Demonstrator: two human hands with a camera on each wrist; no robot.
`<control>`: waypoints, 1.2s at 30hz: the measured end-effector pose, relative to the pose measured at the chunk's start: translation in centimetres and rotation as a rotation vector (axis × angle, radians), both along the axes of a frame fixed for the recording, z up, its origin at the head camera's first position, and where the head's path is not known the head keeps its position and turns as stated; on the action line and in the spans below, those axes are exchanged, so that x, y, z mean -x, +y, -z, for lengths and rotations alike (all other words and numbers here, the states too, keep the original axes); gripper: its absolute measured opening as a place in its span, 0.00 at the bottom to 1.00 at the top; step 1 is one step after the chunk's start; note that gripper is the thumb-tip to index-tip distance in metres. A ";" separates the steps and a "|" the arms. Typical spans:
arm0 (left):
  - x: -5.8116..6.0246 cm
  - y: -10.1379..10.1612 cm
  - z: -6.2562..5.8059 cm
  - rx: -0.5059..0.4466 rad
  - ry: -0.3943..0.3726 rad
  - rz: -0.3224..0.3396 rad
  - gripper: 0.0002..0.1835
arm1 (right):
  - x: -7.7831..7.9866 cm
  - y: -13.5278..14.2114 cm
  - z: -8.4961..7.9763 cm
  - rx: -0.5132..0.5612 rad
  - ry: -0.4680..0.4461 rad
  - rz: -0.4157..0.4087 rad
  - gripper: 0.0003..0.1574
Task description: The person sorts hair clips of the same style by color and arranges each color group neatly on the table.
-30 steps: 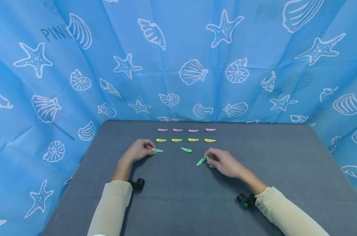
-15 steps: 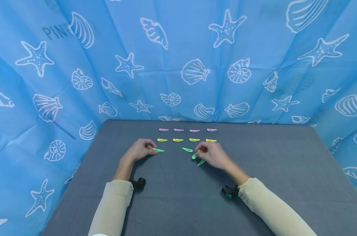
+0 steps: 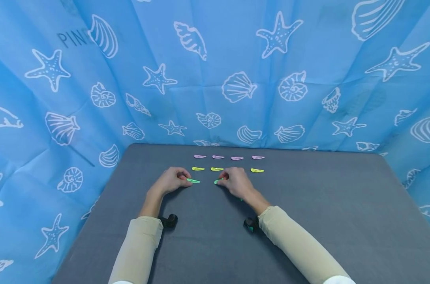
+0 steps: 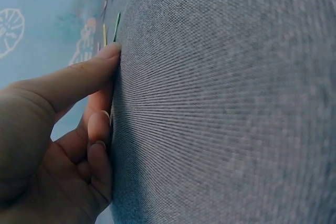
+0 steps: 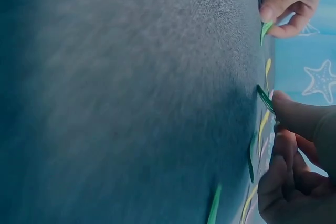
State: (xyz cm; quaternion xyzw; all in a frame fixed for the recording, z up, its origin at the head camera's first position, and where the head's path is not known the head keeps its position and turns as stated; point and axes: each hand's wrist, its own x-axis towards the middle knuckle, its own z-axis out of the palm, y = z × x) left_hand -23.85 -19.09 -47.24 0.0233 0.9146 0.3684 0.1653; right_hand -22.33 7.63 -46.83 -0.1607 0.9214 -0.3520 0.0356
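Note:
My left hand (image 3: 171, 181) pinches the left end of a green snap hair clip (image 3: 194, 181), low over the grey cloth. To its right my right hand (image 3: 237, 184) holds another green hair clip (image 3: 217, 181) between thumb and fingers, its tip pointing left. In the right wrist view that clip (image 5: 265, 99) slants from the fingertips down toward the cloth. Two more green clips lie beneath and beside the right hand: one green clip (image 5: 252, 156) close under the fingers, another clip (image 5: 214, 205) nearer the wrist. The right hand mostly hides them in the head view.
Beyond the hands runs a row of yellow hair clips (image 3: 198, 169), partly covered by the right hand. Behind it lies a row of purple clips (image 3: 218, 157). A blue curtain (image 3: 215, 79) with shell prints hangs at the table's (image 3: 325, 197) far edge.
My right hand has carried its green clip leftward, past the two loose green clips, to a spot near the left hand's clip. The left hand keeps its pinch in nearly the same place.

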 end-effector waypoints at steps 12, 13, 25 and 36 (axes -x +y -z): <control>-0.1 0.0 0.1 -0.013 0.002 -0.005 0.07 | 0.2 -1.7 0.4 -0.118 0.010 0.014 0.05; -0.1 0.0 0.1 -0.012 0.002 -0.006 0.07 | 0.2 -1.7 0.4 -0.124 0.007 0.011 0.05; -0.1 -0.3 0.2 -0.024 0.005 0.004 0.07 | 0.1 0.3 -0.3 -0.151 0.050 0.040 0.06; -0.1 -0.1 0.4 -0.005 0.015 -0.003 0.06 | 0.1 1.4 -0.4 -0.142 -0.043 -0.007 0.10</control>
